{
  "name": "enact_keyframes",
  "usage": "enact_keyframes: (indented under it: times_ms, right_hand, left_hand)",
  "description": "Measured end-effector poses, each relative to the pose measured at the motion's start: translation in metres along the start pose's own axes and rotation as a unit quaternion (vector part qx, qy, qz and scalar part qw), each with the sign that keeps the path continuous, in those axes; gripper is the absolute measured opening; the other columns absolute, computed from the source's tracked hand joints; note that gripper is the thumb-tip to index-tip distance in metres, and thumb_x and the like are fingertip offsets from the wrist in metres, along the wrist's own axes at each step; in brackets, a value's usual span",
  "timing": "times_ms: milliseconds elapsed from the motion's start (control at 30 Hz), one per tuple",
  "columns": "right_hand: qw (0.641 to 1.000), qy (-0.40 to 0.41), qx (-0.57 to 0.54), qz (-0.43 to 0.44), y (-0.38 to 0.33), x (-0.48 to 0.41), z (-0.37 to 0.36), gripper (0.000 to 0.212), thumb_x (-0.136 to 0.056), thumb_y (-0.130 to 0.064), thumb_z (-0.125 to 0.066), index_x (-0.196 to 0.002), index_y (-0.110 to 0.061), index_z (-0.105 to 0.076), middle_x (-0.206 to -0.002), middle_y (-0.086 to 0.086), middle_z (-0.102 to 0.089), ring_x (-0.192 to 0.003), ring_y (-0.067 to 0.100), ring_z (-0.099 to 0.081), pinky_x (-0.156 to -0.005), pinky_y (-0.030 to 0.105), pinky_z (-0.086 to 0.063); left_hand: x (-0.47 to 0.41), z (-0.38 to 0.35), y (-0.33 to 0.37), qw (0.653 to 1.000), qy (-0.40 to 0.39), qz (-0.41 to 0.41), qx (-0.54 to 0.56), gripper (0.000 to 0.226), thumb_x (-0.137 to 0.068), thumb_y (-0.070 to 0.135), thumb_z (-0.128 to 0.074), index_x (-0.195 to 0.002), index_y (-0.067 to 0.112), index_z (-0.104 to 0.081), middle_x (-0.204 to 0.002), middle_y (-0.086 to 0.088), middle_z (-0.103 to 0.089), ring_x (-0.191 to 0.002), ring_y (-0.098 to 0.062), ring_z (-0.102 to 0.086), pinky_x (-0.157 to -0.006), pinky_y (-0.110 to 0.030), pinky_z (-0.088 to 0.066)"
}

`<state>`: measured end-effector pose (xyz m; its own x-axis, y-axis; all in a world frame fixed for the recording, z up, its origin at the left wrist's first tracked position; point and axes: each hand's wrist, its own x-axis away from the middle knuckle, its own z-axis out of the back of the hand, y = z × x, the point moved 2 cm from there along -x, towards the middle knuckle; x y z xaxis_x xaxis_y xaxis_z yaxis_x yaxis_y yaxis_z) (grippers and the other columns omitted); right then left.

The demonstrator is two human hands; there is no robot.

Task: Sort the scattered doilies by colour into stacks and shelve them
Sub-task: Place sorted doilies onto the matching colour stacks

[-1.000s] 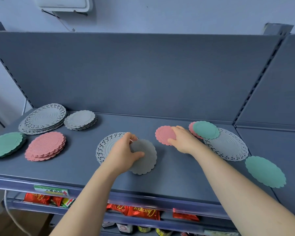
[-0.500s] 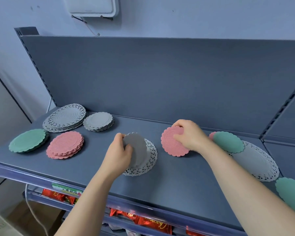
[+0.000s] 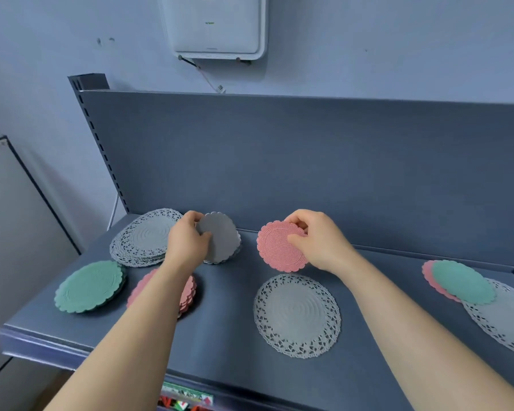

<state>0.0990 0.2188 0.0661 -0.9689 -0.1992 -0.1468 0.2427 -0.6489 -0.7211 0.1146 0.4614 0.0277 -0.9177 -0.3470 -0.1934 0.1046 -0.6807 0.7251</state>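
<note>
My left hand grips a small grey doily and holds it over the small grey stack at the back left of the shelf. My right hand pinches a small pink doily, lifted off the shelf. A large grey lace doily lies flat in the middle. At the left sit a large grey lace stack, a green stack and a pink stack, the last partly hidden by my left forearm.
At the right a green doily lies over a pink doily and another large grey lace doily. The blue-grey shelf has an upright back panel; a white box hangs on the wall above.
My left hand carried the small grey doily left and back, off the lace doily, to the small grey stack. My right hand lifted the pink doily. The view swung left.
</note>
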Motion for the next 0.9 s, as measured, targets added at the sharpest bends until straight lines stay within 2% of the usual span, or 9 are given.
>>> enact_keyframes:
  times_ms: [167,300,367,433,533,600,700,800,900]
  right_hand:
    - [0.999,0.018,0.002,-0.032,-0.010,-0.010,-0.019,0.023,-0.083,-0.003,-0.056,-0.093,-0.022,-0.064,-0.091,-0.008,-0.066,-0.085,0.013,-0.061,-0.075,0.029,-0.049]
    - [0.998,0.031,-0.008,-0.054,-0.017,-0.012,-0.031,0.022,-0.082,-0.003,-0.059,-0.094,-0.020,-0.065,-0.092,-0.006,-0.068,-0.086,0.015,-0.062,-0.076,0.030,-0.050]
    - [0.997,0.033,-0.031,-0.064,-0.022,-0.011,-0.040,0.021,-0.082,-0.003,-0.060,-0.094,-0.019,-0.066,-0.091,-0.004,-0.069,-0.085,0.016,-0.063,-0.074,0.030,-0.049]
    - [0.995,0.029,-0.062,-0.068,-0.030,-0.010,-0.052,0.020,-0.081,-0.004,-0.062,-0.094,-0.020,-0.067,-0.091,-0.002,-0.070,-0.084,0.017,-0.064,-0.072,0.029,-0.050]
    - [0.990,0.010,-0.127,-0.065,-0.047,-0.008,-0.078,0.020,-0.082,-0.003,-0.064,-0.092,-0.020,-0.066,-0.093,0.001,-0.070,-0.079,0.014,-0.062,-0.067,0.025,-0.049]
    - [0.984,-0.006,-0.166,-0.066,-0.059,-0.008,-0.098,0.022,-0.082,-0.003,-0.066,-0.091,-0.023,-0.064,-0.093,0.001,-0.069,-0.080,0.015,-0.062,-0.068,0.026,-0.049]
    - [0.979,-0.029,-0.189,-0.074,-0.073,-0.006,-0.126,0.022,-0.082,-0.002,-0.068,-0.091,-0.021,-0.063,-0.089,0.001,-0.067,-0.075,0.013,-0.058,-0.068,0.024,-0.049]
    - [0.983,-0.049,-0.160,-0.078,-0.079,-0.004,-0.150,0.018,-0.080,-0.003,-0.070,-0.097,-0.006,-0.064,-0.081,0.009,-0.065,-0.067,0.016,-0.056,-0.058,0.026,-0.049]
    - [0.989,-0.060,-0.105,-0.084,-0.079,-0.002,-0.170,0.019,-0.078,-0.012,-0.072,-0.095,-0.012,-0.064,-0.073,0.010,-0.060,-0.058,0.016,-0.053,-0.055,0.029,-0.048]
  left_hand:
    - [-0.028,-0.010,-0.024,0.994,-0.057,-0.031,-0.092,0.035,-0.081,0.015,-0.068,-0.114,0.013,-0.059,-0.112,-0.007,-0.062,-0.100,-0.027,-0.056,-0.082,-0.030,-0.042]
    - [-0.032,-0.006,-0.033,0.987,-0.048,-0.081,-0.133,0.048,-0.084,0.026,-0.064,-0.128,0.016,-0.049,-0.122,-0.009,-0.050,-0.111,-0.031,-0.046,-0.088,-0.035,-0.039]
    - [-0.027,0.003,-0.035,0.982,-0.037,-0.117,-0.140,0.044,-0.089,0.025,-0.057,-0.131,0.016,-0.048,-0.123,-0.009,-0.053,-0.111,-0.032,-0.044,-0.091,-0.036,-0.037]
    - [-0.016,0.014,-0.037,0.985,-0.044,-0.143,-0.088,0.036,-0.093,0.028,-0.052,-0.127,0.016,-0.055,-0.116,-0.005,-0.062,-0.108,-0.031,-0.049,-0.092,-0.036,-0.039]
    - [0.013,0.037,-0.041,0.982,-0.113,-0.153,0.012,0.027,-0.093,0.033,-0.053,-0.111,0.017,-0.065,-0.100,0.004,-0.069,-0.096,-0.019,-0.060,-0.085,-0.032,-0.047]
    - [0.029,0.052,-0.048,0.981,-0.141,-0.134,0.023,0.018,-0.088,0.035,-0.061,-0.091,0.018,-0.066,-0.082,0.006,-0.068,-0.078,-0.013,-0.060,-0.071,-0.028,-0.047]
    - [0.038,0.074,-0.067,0.990,-0.102,-0.101,-0.001,0.019,-0.078,0.035,-0.072,-0.073,0.025,-0.057,-0.068,0.007,-0.063,-0.066,-0.011,-0.057,-0.061,-0.025,-0.043]
    - [0.039,0.089,-0.085,0.994,-0.078,-0.078,-0.009,0.021,-0.075,0.036,-0.075,-0.073,0.031,-0.054,-0.067,0.008,-0.061,-0.064,-0.007,-0.056,-0.058,-0.025,-0.041]
    - [0.041,0.093,-0.099,0.994,-0.087,-0.064,-0.029,0.021,-0.074,0.038,-0.075,-0.085,0.029,-0.060,-0.063,0.007,-0.060,-0.063,-0.010,-0.057,-0.057,-0.028,-0.040]
